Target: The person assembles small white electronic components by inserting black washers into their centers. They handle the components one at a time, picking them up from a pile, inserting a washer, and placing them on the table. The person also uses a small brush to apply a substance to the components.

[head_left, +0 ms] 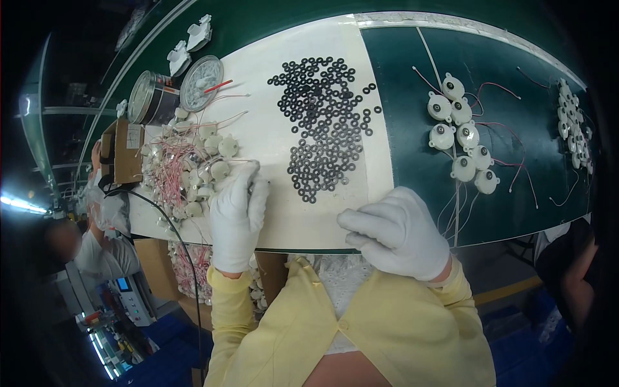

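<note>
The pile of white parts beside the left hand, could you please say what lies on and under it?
Thin pinkish wires lie tangled over the pile. It covers the white tabletop below, so anything underneath cannot be seen.

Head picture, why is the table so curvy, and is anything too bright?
In the head view, the table bows at its edges, likely from the fisheye lens; same view, a lamp at far left glares white, but the black rings show clearly.
</note>
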Available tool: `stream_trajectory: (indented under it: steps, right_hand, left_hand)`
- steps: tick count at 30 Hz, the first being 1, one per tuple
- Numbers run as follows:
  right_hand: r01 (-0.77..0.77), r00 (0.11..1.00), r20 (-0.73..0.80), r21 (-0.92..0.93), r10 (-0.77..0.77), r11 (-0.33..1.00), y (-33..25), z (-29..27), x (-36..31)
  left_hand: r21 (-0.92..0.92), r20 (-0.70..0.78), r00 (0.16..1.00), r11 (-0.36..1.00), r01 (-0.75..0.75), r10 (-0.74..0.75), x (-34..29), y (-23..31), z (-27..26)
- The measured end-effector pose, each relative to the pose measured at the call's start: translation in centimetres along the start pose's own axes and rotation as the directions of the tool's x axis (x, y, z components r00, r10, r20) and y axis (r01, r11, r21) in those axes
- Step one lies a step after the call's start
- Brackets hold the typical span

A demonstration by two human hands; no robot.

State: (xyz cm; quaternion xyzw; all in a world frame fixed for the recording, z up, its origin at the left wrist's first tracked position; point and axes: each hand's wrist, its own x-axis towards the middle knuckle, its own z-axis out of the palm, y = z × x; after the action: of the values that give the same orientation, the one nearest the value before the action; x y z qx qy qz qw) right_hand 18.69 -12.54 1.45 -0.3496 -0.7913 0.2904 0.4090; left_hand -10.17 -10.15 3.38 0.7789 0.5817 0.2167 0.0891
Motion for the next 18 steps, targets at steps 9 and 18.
stream_trajectory:
  steps: [9, 18]
  right_hand:
    - [0.038, 0.999, -0.037, -0.031, -0.039, 0.999, 0.2, 0.4, 0.1]
    - [0.049, 0.998, -0.048, -0.017, -0.050, 0.999, 0.0, 0.1, 0.3]
  left_hand:
    - [-0.217, -0.284, 0.933, 0.963, 0.161, -0.220, -4.1, -0.9, -4.1]
    - [-0.414, -0.550, 0.794, 0.910, 0.011, -0.260, -2.6, 3.1, -9.2]
